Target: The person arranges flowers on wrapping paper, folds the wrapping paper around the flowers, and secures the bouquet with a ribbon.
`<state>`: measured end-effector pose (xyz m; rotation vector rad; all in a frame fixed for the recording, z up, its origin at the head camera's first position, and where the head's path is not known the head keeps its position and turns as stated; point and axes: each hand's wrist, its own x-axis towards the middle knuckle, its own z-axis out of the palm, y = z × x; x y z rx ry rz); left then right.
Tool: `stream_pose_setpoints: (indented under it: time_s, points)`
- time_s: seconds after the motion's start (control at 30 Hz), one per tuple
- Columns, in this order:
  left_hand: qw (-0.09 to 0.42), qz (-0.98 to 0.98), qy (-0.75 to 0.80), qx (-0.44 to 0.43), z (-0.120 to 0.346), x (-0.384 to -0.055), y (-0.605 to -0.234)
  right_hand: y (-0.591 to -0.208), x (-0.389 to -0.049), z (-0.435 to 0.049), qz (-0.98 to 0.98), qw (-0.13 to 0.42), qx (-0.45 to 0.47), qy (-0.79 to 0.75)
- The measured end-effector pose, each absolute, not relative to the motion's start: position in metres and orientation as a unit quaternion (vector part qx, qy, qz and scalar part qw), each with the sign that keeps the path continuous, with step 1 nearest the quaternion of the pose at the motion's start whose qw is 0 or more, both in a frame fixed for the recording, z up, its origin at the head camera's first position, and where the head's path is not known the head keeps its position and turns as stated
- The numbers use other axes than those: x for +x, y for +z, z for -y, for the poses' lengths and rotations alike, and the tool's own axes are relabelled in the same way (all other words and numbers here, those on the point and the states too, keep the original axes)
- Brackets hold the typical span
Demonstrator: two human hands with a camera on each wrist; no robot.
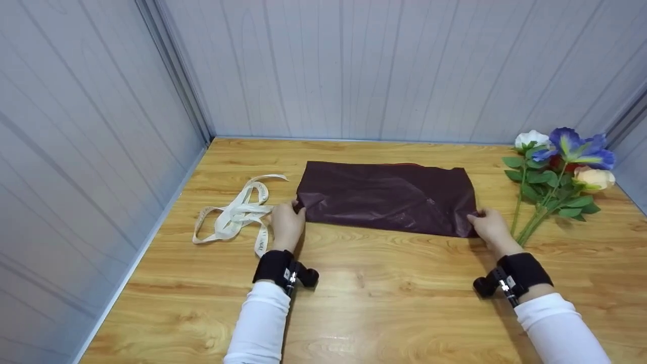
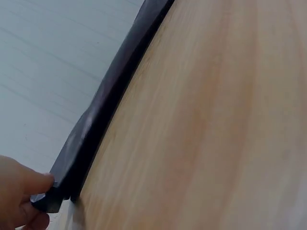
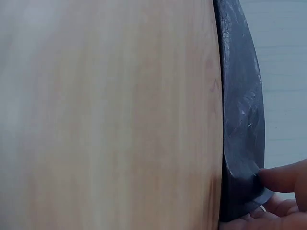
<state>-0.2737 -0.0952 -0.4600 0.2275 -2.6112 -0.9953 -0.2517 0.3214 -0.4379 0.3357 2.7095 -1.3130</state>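
Note:
A dark maroon sheet of wrapping paper [image 1: 384,197], seemingly folded, lies flat on the wooden table in the head view, with a thin red edge showing at its far side. My left hand [image 1: 288,225] pinches its near left corner, and the left wrist view shows thumb and fingers on either side of the paper [image 2: 96,115]. At the near right corner, my right hand [image 1: 490,230] pinches the paper [image 3: 242,110] in the same way. Close to the left hand, a loosely coiled cream ribbon [image 1: 235,217] with printed letters lies on the table.
Artificial flowers [image 1: 556,177] with white, blue-purple and cream blooms lie at the right, their stems near the right hand. Pale panel walls [image 1: 354,71] stand behind and at the sides of the wooden table [image 1: 374,313].

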Motion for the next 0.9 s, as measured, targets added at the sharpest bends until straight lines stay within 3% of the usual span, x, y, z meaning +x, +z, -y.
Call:
stream_pose_setpoints:
  time_s: [0.37, 0.67, 0.9]
  points:
    - [0.14, 0.884, -0.441, 0.067, 0.103, -0.275, -0.457, -0.435, -0.252, -0.329, -0.841, 0.051, 0.11, -0.527]
    - [0.086, 0.844, -0.523, 0.079, 0.105, -0.274, -0.452, -0.432, -0.248, -0.336, -0.764, 0.043, 0.13, -0.63]
    - [0.116, 0.858, -0.497, 0.065, 0.109, -0.271, -0.451, -0.435, -0.246, -0.341, -0.742, 0.039, 0.103, -0.661]
